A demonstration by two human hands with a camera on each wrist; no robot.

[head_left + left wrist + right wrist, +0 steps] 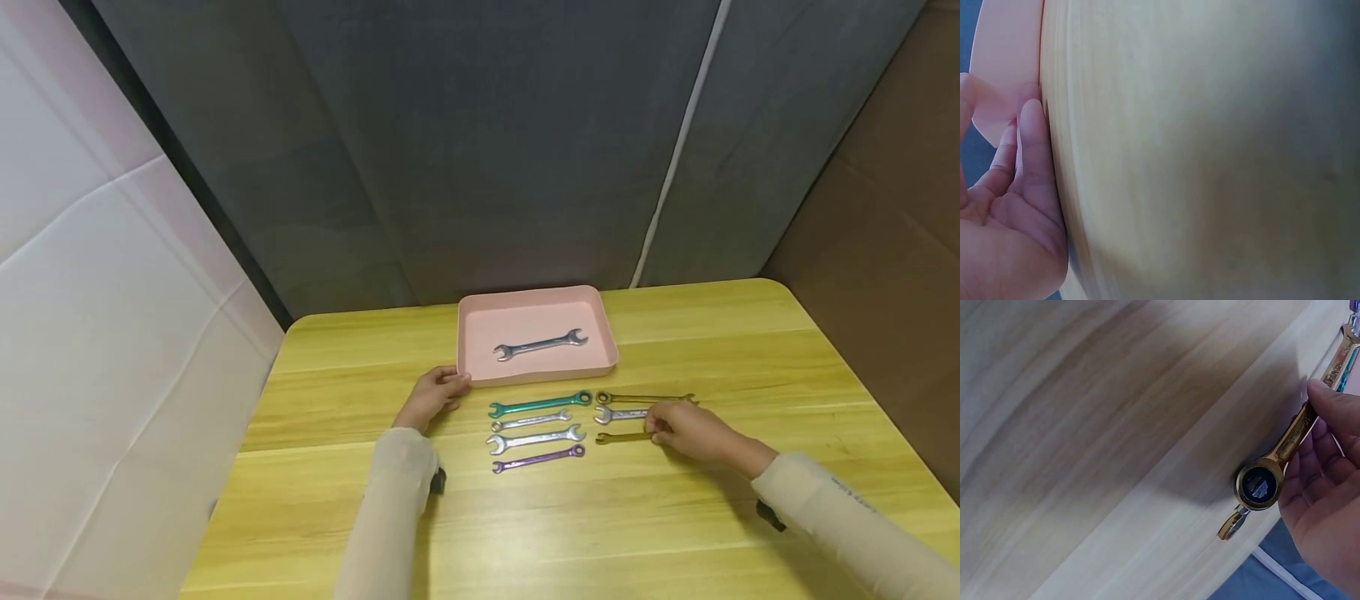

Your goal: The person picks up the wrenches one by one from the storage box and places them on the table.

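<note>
The right hand (686, 429) rests on the desk (750, 350) over the right column of wrenches, and its grip is closed on a gold wrench (1291, 440): in the right wrist view the fingertips (1335, 403) pinch the shank just above the ring end, which is lifted off the wood and casts a shadow beneath. From the head view I judge it to be the nearest gold wrench (622, 437), whose free end sticks out to the left of the hand. Its long axis runs left to right across the desk, parallel to the others, so the tray (480, 333) lies away from the person and to the left of this grip. A silver wrench (540, 344) already lies in the tray. The left hand (433, 396) is nearer the tray, its fingers straight and relaxed, touching the tray's near left corner and holding nothing. Between the hands lie a teal wrench (540, 405), two silver ones and a purple wrench (537, 458); another gold one (645, 397) lies farthest out in the right column.
</note>
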